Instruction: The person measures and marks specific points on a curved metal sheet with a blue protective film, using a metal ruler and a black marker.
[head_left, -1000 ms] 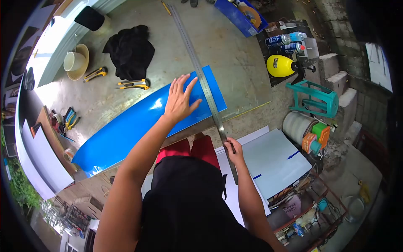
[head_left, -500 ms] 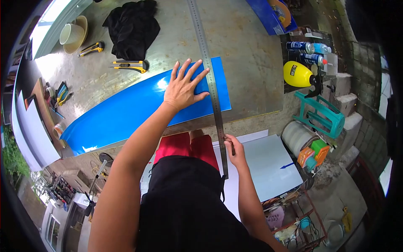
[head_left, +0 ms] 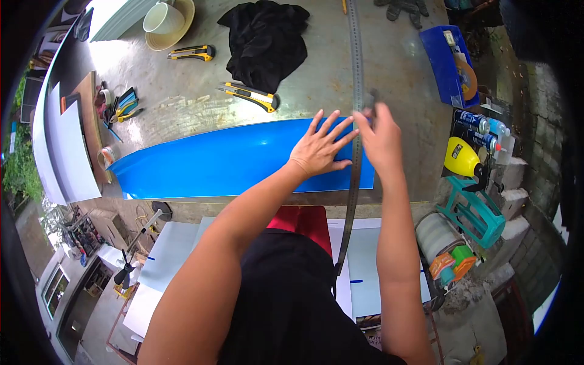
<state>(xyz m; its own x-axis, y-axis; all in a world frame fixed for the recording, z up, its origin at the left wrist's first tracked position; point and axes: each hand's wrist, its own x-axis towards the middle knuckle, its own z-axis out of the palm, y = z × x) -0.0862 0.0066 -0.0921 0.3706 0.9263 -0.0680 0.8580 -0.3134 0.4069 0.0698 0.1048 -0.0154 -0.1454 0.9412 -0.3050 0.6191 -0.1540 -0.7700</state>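
Note:
A long blue sheet (head_left: 213, 159) with a curved upper edge lies along the near side of the metal table (head_left: 401, 79). Spread flat on its right part is my left hand (head_left: 319, 149), fingertips beside a long metal ruler (head_left: 356, 73). The ruler crosses the sheet near its right end and hangs over the table's near edge. My right hand (head_left: 380, 137) is just right of the ruler at the sheet's top edge, fingers bent round a small dark thing that is blurred.
Two yellow cutters (head_left: 250, 94) (head_left: 193, 53), a black cloth (head_left: 266, 42), a cup (head_left: 163, 19) on a saucer and a grey glove (head_left: 404, 8) lie on the table. On the right are a blue bin (head_left: 443, 67) and yellow sprayer (head_left: 462, 156).
My right hand has moved up from the ruler's lower end to the sheet's top edge. My left hand remains spread on the sheet. The view has shifted, and the ruler stands more upright in it.

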